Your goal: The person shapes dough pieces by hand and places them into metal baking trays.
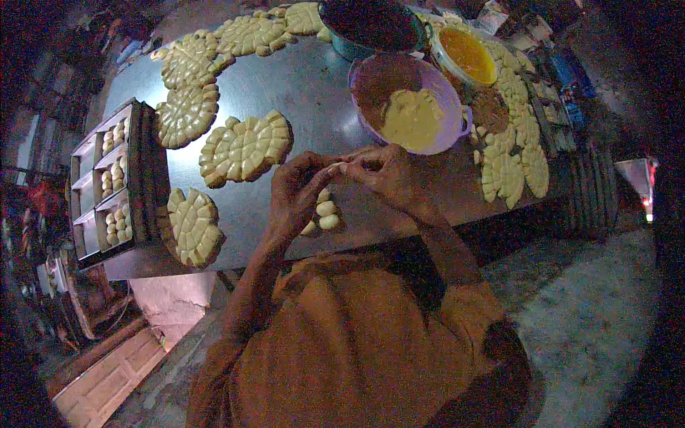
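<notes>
My left hand (298, 187) and my right hand (391, 180) meet in front of me over the near part of the table, fingertips pinched together. Whatever is between the fingers is too small and hidden to make out. Just below them on the table lie a few smooth pale dough balls (327, 208), partly covered by my left wrist. A scored, segmented slab of dough (247, 148) rests to the left of my hands. Beyond my right hand stands a purple basin (457, 135) with a pale yellow, thick mixture (412, 119) inside.
A stack of divided metal trays (135, 178) holding dough balls stands at the left edge. More segmented dough (194, 227) lies along the table's left, back and right sides. Behind the purple basin are a teal tub (346, 48) and a bowl of orange liquid (467, 55).
</notes>
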Demonstrator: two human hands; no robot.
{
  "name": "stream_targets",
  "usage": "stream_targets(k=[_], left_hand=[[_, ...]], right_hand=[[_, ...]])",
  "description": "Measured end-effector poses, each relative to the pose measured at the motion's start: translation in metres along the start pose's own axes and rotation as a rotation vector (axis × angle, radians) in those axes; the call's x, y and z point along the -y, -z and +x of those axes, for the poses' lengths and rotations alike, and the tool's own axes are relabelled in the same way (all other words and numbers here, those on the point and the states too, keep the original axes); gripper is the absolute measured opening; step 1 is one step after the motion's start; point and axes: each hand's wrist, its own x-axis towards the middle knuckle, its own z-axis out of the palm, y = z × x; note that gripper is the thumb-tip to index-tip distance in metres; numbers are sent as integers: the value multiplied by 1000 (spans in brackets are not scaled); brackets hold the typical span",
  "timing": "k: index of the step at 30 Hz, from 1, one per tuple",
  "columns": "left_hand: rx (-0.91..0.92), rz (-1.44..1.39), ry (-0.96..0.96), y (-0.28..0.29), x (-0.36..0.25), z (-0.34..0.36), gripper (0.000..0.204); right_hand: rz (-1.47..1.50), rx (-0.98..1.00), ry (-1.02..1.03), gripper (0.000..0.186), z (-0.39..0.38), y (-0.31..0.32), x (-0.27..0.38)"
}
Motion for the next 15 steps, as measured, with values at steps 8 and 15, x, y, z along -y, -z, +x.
stream_targets(k=[8,15], left_hand=[[71,-508,47,-29,6,-6,68],[217,-843,37,-19,64,-2,91]], right_hand=[[349,-7,-112,26,-12,-3,-46],[466,135,3,30,-29,-20,-64]])
